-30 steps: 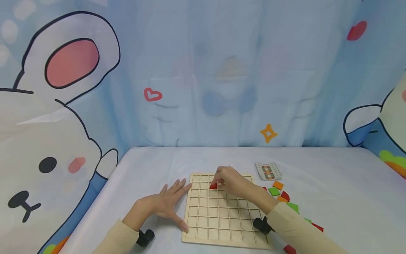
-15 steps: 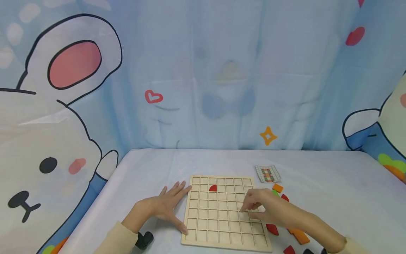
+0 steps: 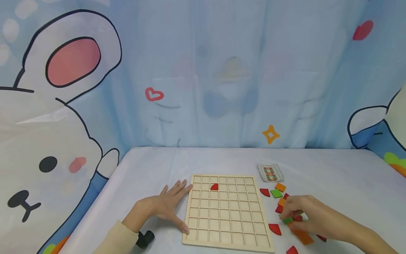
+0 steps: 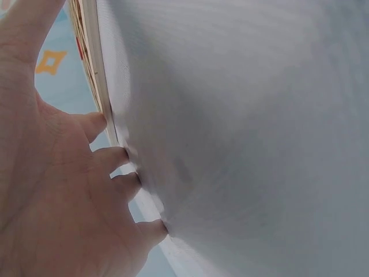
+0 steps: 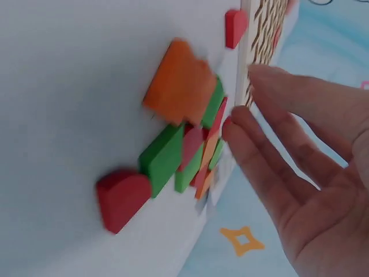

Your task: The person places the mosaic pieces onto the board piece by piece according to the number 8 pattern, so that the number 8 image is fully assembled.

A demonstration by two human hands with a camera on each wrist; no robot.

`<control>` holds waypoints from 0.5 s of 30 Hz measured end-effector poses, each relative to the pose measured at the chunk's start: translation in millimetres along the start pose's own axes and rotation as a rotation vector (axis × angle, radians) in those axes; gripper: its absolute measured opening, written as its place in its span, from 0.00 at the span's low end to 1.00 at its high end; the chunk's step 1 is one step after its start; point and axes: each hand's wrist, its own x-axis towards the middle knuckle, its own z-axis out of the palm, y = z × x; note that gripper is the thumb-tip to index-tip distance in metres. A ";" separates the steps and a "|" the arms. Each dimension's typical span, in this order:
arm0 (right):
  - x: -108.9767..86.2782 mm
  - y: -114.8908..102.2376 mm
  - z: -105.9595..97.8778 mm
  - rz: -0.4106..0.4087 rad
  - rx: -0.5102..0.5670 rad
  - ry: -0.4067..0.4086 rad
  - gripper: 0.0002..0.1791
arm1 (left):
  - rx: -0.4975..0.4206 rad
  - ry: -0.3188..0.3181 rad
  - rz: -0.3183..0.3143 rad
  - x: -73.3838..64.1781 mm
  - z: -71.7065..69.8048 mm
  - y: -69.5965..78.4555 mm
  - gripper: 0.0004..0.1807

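Left hand [image 3: 168,204] rests spread against the pale wooden grid board [image 3: 228,213]; right hand [image 3: 312,218], grasp unclear, should pinch the flat green block [image 3: 288,221] edgewise.

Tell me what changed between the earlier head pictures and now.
The right hand let go of the red piece, leaving it in a cell of the board, and moved right and nearer the person, to the loose pieces. The left hand stayed at the board's left edge; the board and card stayed put.
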 end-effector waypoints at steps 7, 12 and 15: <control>1.8 6.4 2.9 0.100 -0.025 -0.076 0.13 | -0.007 -0.012 0.006 -0.3 -1.7 -0.4 0.72; 3.4 5.3 5.0 0.119 -0.028 -0.083 0.14 | -0.008 -0.021 -0.004 -0.9 -1.6 -0.9 0.72; 3.3 4.7 6.5 0.117 -0.023 -0.072 0.15 | -0.014 -0.011 -0.010 -1.5 -1.6 -0.8 0.71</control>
